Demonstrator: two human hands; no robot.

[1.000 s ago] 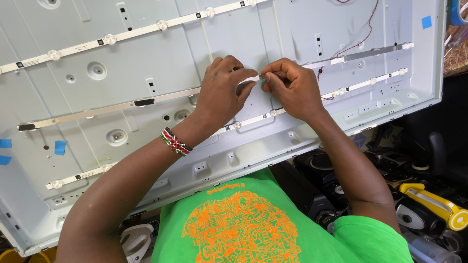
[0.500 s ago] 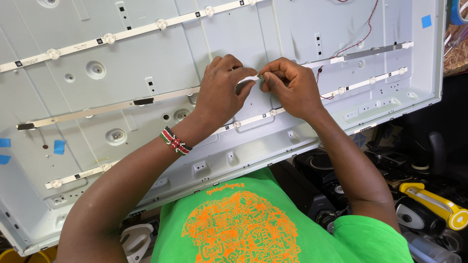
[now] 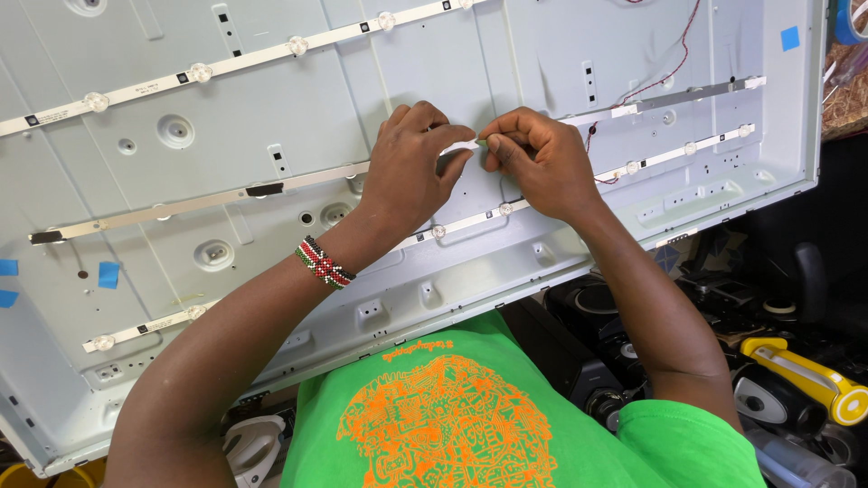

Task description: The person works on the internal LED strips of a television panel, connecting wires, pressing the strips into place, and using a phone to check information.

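Both hands are up on the panel (image 3: pixel 542 54), a big pale metal tray lying tilted across the view, and they meet over its middle strip (image 3: pixel 181 203). The left hand (image 3: pixel 411 167) curls over the strip, and its grip is pinched together on the strip's pale end, thumb under, fingers on top. The right hand (image 3: pixel 538 163) comes in from the other side, its grip also closed tight on that same pale end, fingertips touching the left hand's. A beaded wristband (image 3: pixel 324 263) sits on the left wrist. Above them runs the top strip (image 3: pixel 226 61), dotted with round lenses; below runs the lower strip (image 3: pixel 470 220), passing under both wrists. A red wire (image 3: pixel 674 54) loops down the panel's right side, and blue tape (image 3: pixel 108 274) marks its left. Off the panel's right edge lies a yellow tool (image 3: pixel 800 375).
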